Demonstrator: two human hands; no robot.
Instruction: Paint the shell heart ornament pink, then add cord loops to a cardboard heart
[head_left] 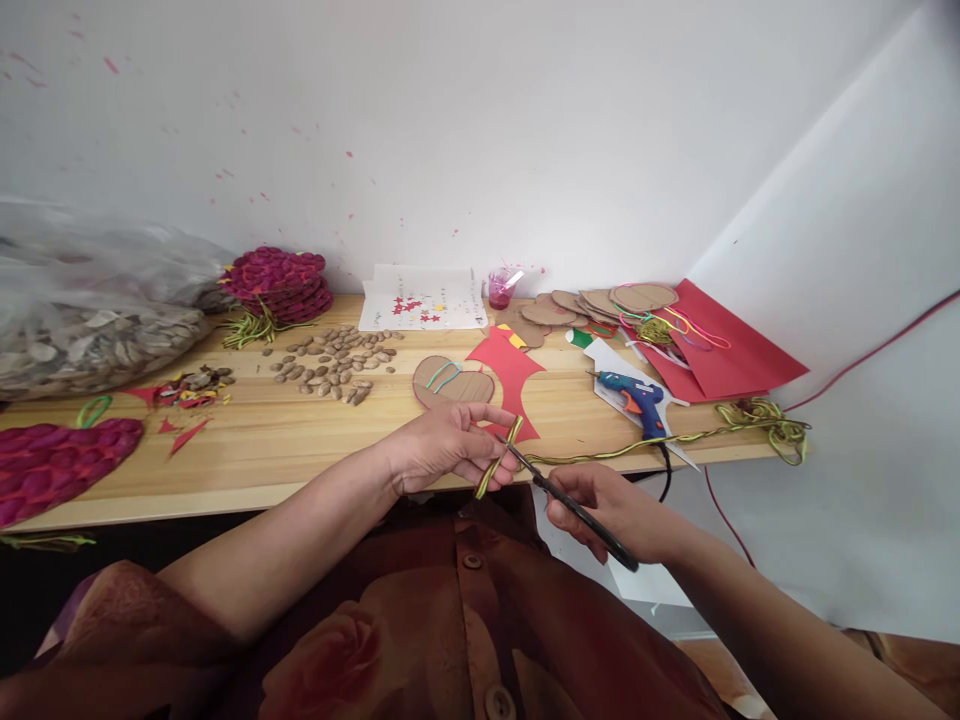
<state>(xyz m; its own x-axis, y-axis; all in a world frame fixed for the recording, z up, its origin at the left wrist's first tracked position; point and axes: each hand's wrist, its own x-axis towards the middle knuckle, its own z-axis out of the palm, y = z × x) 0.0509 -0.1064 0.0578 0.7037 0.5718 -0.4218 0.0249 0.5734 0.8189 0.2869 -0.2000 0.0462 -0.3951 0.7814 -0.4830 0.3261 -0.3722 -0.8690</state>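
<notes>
My left hand [450, 445] pinches a short piece of yellow-green cord [498, 462] just in front of the wooden table's near edge. My right hand [607, 510] grips black-handled scissors [570, 505], and the blade tips meet the cord beside my left fingers. A long run of the same cord [645, 447] trails right along the table to a tangled bundle [772, 420]. Just beyond my left hand lies a cardboard heart [452, 382] with coloured strings on it.
A blue glue gun [637, 398] lies on white paper at right. Red paper [512, 378], cardboard hearts [600, 300], a pink cup [500, 288], loose seeds [334, 365], a bag of seeds [90, 310] and two red seed hearts [281, 282] [52, 462] cover the table [300, 440].
</notes>
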